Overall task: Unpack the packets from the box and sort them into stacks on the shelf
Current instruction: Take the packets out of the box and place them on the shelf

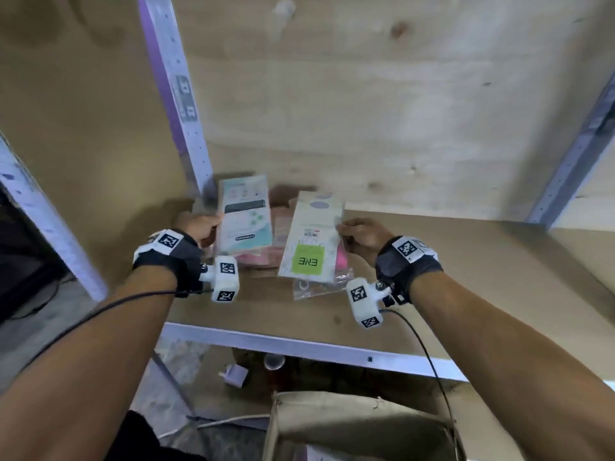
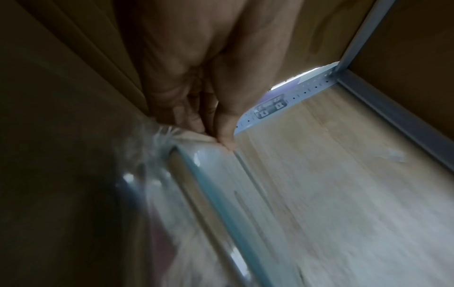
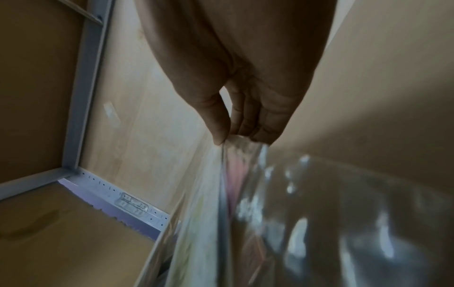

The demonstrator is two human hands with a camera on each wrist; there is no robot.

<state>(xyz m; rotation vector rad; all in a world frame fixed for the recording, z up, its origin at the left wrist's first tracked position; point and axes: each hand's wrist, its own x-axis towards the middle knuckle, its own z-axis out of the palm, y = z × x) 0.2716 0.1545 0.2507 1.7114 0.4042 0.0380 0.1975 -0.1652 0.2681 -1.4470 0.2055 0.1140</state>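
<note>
Packets: I've got one in each hand, both over the shelf (image 1: 449, 261) near its back-left corner. Left hand (image 1: 196, 227) pinches the teal-and-white packet (image 1: 246, 214) by its left long edge, thumb on top and fingers (image 2: 191, 116) curled under. Right hand (image 1: 364, 236) pinches the white packet with the green label (image 1: 311, 241) by its right long edge, thumb and fingers closed on the film. So each packet lies inboard of its fingers, long axis running front to back into the shelf. A pink packet stack (image 1: 266, 257) sits on the board between and under them; the left packet looks closer to it, the right one is tilted with its near end low. Box (image 1: 349, 427) is below the shelf edge, near me. My read: placing step, each packet lowers straight down from its edge grip. Whether either is touching the stack I can't tell.
</note>
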